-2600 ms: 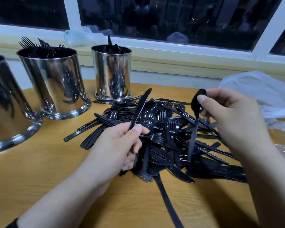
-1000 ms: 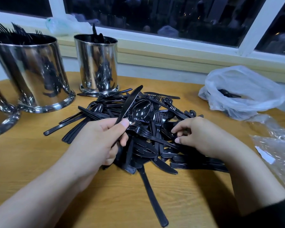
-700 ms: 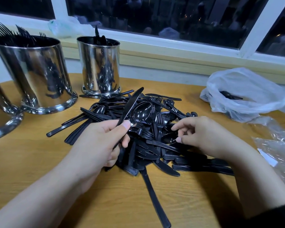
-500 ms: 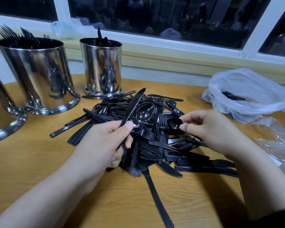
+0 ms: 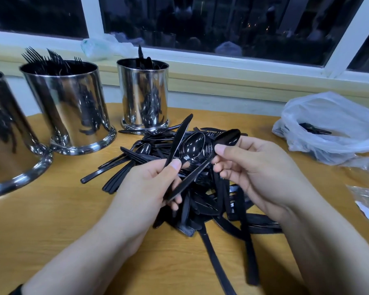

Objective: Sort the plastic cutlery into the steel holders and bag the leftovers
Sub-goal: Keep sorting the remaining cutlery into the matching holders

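A heap of black plastic cutlery (image 5: 202, 201) lies on the wooden table (image 5: 51, 220). My left hand (image 5: 145, 188) grips a black knife (image 5: 180, 135) that points up and away. My right hand (image 5: 254, 167) pinches a black spoon (image 5: 227, 138) just below its bowl; the handle slants down to my left hand's fingers. Three steel holders stand at the left: one at the frame's edge (image 5: 6, 145), a middle one (image 5: 66, 107) full of forks, and a smaller one (image 5: 143, 94) with a few pieces. A white plastic bag (image 5: 328, 128) at the right holds some cutlery.
A window sill (image 5: 243, 81) and dark window run behind the table. Crumpled clear plastic wrap (image 5: 366, 188) lies at the right edge. A small clear bag (image 5: 102, 47) sits on the sill behind the holders.
My right hand dropped into the heap, picked out a spoon and lifted it up toward my left hand. The left hand kept hold of the knife.
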Tool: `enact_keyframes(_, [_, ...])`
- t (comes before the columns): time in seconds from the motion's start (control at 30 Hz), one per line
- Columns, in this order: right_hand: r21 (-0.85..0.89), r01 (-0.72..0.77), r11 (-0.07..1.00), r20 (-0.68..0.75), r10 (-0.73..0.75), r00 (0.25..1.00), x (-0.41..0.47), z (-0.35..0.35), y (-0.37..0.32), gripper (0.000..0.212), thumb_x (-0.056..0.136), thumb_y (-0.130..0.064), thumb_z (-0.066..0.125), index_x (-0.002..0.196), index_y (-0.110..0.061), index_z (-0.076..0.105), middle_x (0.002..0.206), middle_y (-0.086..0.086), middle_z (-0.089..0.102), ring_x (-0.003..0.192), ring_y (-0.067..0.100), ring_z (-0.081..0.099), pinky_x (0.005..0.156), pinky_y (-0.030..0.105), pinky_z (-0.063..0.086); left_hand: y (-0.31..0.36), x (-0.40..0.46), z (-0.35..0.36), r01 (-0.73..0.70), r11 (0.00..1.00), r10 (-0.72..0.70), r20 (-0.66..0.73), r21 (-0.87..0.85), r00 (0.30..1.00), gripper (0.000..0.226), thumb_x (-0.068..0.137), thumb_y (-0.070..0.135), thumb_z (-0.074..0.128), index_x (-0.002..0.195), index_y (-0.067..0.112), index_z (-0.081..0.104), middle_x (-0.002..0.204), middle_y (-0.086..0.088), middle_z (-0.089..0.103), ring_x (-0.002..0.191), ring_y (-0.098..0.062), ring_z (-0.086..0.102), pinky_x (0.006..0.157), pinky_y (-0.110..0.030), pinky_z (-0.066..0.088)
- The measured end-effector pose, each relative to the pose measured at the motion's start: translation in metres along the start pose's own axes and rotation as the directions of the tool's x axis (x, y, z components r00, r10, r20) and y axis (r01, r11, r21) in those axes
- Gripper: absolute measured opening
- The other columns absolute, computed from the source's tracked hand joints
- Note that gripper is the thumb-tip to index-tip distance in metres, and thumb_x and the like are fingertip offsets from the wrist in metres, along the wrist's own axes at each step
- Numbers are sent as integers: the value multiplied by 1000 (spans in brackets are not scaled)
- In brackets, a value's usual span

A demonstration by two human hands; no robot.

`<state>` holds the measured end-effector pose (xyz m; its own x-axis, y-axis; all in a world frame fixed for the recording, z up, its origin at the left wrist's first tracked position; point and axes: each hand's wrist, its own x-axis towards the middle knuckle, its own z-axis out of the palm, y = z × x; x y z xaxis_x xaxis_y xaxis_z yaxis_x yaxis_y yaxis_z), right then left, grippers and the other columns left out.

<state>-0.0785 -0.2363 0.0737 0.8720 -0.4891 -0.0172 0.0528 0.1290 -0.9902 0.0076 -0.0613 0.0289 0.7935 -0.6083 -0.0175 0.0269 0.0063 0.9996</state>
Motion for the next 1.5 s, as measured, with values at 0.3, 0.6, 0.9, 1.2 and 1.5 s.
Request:
enact_keyframes(0.3, [-85,-5,996,-45,1,999,1,21,15,21,89,-5,74,81,-8,55,74,16,73,63,19,65,61,27,54,5,-4,2,44,999,-44,71,8,996,42,106,37,49,88,4,68,54,-2,61,43,-18,46,44,-25,39])
enact_keyframes(0.6, [-730,130,671,-83,-276,958,11,-40,-16,16,96,-33,66,88,-20,70,72,-10,73,57,13,57,59,20,46,4,-4,-1,113,994,-111,125,-7,986,38,106,42,48,78,16,48,71,-2,45,51,-12,23,48,-27,15])
enact_keyframes(0.9, [-975,82,207,75,-44,996,27,-77,13,32,98,-26,65,129,-35,66,131,-16,59,122,14,54,102,32,42,2,-3,2,113,993,-107,163,-29,981,30,99,38,60,86,11,57,71,-2,39,58,-19,16,50,-31,12])
enact_keyframes(1.2, [-981,99,169,97,-22,995,31,-77,23,25,96,-20,68,118,-31,73,122,-13,60,111,13,57,95,29,44,0,-2,4,92,995,-86,128,-47,988,28,103,41,52,102,32,78,68,-1,42,49,-12,22,48,-27,15])
enact_keyframes(1.5, [-941,80,329,55,-85,995,24,-71,16,11,90,-31,74,92,-40,67,73,-11,56,63,5,49,56,26,38,2,-3,4,86,994,-79,99,-67,992,27,104,39,53,108,26,76,68,-2,42,48,-11,24,43,-22,19])
